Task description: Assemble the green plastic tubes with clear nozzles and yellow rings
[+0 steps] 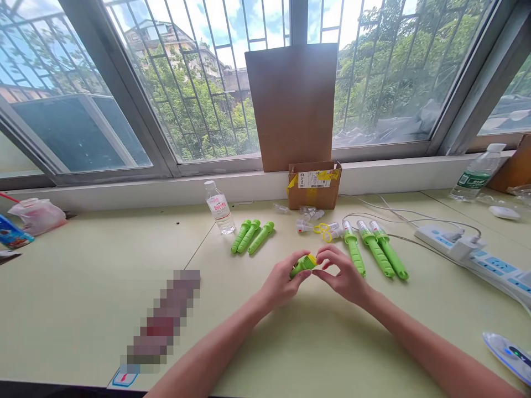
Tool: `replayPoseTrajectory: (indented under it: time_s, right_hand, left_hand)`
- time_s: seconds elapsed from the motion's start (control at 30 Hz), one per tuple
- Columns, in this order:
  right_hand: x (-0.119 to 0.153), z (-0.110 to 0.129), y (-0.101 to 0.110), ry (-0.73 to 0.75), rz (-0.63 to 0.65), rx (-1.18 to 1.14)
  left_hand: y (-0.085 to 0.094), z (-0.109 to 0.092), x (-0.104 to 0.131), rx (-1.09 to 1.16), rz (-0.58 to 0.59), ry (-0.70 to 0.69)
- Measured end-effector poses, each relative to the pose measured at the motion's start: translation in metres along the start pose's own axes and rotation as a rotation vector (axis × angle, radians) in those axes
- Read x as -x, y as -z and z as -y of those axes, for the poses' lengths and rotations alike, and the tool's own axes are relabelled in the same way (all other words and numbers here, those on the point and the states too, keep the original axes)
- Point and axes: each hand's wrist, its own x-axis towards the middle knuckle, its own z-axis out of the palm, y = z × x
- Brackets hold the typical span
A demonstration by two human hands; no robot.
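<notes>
Near the middle of the table, my left hand (287,278) is closed around a short green ribbed plastic handle (302,266). At its upper right end sits a yellow piece (311,259), and my right hand (341,275) pinches there with thumb and fingers bent. The fingers partly hide the handle and the yellow piece. Left of the hands lie several green handles (260,238) without clear tops. To the right are several green handles (376,253) with clear tips. Behind the hands are clear plastic pieces (305,226) and yellow rings (326,231).
A small cardboard box (314,193) stands by the sill, with a tall cardboard sheet (294,105) behind it. A water bottle (219,207) is on the left; another bottle (477,174) stands far right. Cables run to a white power strip (489,260). A blurred patch (164,320) lies front left.
</notes>
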Motion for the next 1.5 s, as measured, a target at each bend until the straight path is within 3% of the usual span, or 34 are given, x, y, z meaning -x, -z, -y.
replayPoseTrajectory:
  time_s: [0.3,0.8,1.03,1.5]
  right_hand:
    - [-0.001,0.003,0.002,-0.047,0.011,-0.071]
    - [-0.002,0.001,-0.006,-0.149,-0.025,-0.136]
    - [-0.002,-0.001,-0.007,-0.186,-0.039,-0.167]
    - [0.002,-0.004,-0.013,-0.205,-0.071,-0.188]
  left_hand:
    - [-0.001,0.001,-0.002,0.389,0.092,0.171]
    - [-0.001,-0.005,-0.004,0.715,0.112,0.317]
    - [-0.001,-0.002,-0.005,0.753,0.124,0.358]
    - [-0.004,0.000,-0.009,0.577,0.098,0.373]
